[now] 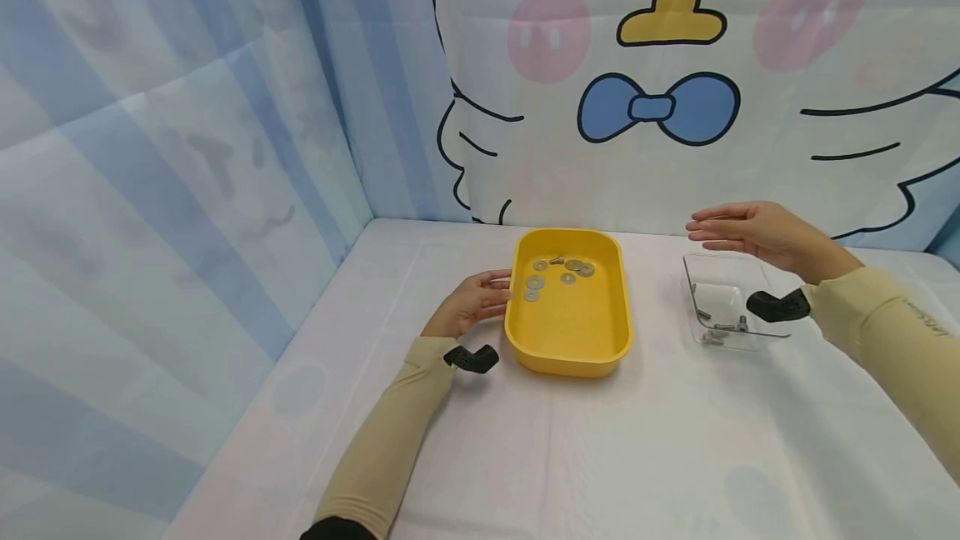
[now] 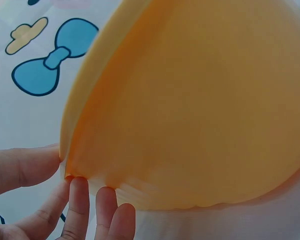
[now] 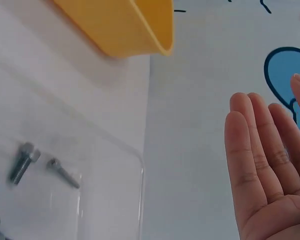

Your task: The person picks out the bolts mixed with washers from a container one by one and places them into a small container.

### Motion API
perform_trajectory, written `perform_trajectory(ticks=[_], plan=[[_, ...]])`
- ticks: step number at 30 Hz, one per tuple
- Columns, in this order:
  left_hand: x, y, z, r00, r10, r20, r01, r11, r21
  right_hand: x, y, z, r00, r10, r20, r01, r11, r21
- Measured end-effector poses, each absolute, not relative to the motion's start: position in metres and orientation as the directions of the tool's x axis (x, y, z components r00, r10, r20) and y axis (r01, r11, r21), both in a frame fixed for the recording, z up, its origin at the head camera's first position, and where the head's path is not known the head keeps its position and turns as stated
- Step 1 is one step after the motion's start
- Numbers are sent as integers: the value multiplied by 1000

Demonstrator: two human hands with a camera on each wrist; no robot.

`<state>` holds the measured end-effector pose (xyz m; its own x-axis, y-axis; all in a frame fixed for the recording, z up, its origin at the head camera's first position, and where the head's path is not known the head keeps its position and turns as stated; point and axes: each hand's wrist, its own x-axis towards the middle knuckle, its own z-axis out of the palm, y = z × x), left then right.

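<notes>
A yellow tray (image 1: 570, 336) stands on the table, with several flat metal washers (image 1: 535, 282) and one small bolt (image 1: 557, 259) toward its far end. My left hand (image 1: 476, 302) touches the tray's left side. Seen from the left wrist, its fingertips (image 2: 79, 185) rest against the outer wall, and the thumb meets the rim. My right hand (image 1: 772, 236) hovers above the clear plastic box (image 1: 731, 273), fingers straight and nothing held. Inside that box lie several metal bolts (image 3: 25, 162), which the right wrist view shows slightly blurred.
A white cloth (image 1: 645, 457) covers the table. Behind it hangs a curtain (image 1: 660, 182) printed with a cartoon face and blue bow tie, and a striped curtain (image 1: 187, 232) runs along the left. The box stands to the right of the tray, with a gap between them.
</notes>
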<state>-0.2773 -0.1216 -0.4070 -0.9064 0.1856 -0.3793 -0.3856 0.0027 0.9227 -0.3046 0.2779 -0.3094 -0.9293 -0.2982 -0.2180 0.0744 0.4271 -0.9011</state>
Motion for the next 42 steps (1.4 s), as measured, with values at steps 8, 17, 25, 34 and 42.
perform_trajectory(ticks=[8, 17, 25, 34, 42], plan=[[-278, -121, -408, -905, 177, -386, -391, 7, 920, -315, 232, -302, -922, -329, -206, 81, 356, -931], [-277, -122, -408, -907, 170, -385, -390, 1, 921, -326, 184, -310, -922, -289, -260, 159, 329, -931], [-279, -123, -409, -905, 180, -385, -393, -6, 920, -329, 147, -323, -914, -273, -301, 220, 290, -931], [-277, -124, -408, -905, 181, -386, -392, 2, 920, -337, 112, -345, -907, -222, -359, 290, 290, -912], [-279, -124, -409, -902, 188, -388, -396, -6, 918, -349, 103, -364, -923, -217, -317, 243, 310, -919]])
